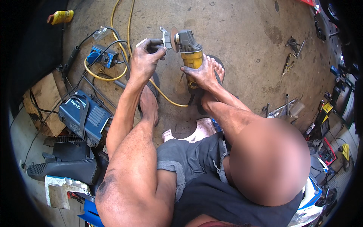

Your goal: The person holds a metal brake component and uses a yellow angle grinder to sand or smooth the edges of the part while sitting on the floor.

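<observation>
Grinder [191, 59] sits in right hand [204, 76], small metal bracket [166, 37] in left hand [145, 61].

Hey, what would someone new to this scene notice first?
First, probably, the yellow and grey angle grinder at upper centre, held in the right hand. Just left of it, the left hand holds a small grey metal part beside the grinder's disc. Then the eye would likely go to the yellow cord looping at upper left and the blue boxy machine at left.
</observation>
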### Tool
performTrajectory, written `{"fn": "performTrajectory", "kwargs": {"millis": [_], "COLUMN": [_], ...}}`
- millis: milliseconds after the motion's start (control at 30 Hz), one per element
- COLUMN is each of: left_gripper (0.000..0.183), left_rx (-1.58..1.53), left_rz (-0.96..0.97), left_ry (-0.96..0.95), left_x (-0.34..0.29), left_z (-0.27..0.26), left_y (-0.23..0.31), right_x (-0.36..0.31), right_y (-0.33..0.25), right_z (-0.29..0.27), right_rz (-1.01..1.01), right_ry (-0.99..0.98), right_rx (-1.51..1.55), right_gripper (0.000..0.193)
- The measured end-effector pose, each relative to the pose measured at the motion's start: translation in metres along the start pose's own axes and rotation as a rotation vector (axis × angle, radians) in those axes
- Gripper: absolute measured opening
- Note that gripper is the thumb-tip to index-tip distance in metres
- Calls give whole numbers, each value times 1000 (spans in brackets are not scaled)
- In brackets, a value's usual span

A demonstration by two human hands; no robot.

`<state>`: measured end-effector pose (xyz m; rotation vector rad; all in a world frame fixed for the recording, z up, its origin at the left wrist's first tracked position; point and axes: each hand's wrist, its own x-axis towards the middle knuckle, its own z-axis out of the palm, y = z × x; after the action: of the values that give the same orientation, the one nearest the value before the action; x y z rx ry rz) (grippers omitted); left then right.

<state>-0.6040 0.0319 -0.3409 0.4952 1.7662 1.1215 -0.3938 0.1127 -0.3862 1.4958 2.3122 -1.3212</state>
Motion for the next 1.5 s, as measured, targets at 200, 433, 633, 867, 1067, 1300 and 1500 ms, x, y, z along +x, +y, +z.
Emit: {"fn": "performTrajectory", "kwargs": {"millis": [200, 433, 633, 867, 1067, 1300, 1500], "left_gripper": [27, 27, 26, 28, 30, 32, 31], "left_rx": [2, -16, -4, 26, 33, -100, -31], "left_rz": [8, -8, -40, -46, -60, -52, 83], "left_ry": [6, 4, -1, -18, -10, 9, 168], "left_x": [0, -2, -5, -9, -12, -11, 9], "left_z": [1, 1, 1, 1, 2, 5, -4], "left_y": [0, -1, -2, -1, -2, -10, -17], "right_x": [-2, -2, -3, -4, -4, -2, 0], "right_y": [-3, -3, -7, -10, -14, -10, -4], "right_z": [-2, -1, -5, -6, -9, -5, 0], "right_rz": [-4, 8, 52, 66, 102, 84, 24], "right_ry": [17, 14, -22, -8, -26, 14, 21], "right_rx": [1, -6, -12, -39, -78, -56, 2], "right_gripper": [79, 77, 79, 79, 84, 81, 77]}}
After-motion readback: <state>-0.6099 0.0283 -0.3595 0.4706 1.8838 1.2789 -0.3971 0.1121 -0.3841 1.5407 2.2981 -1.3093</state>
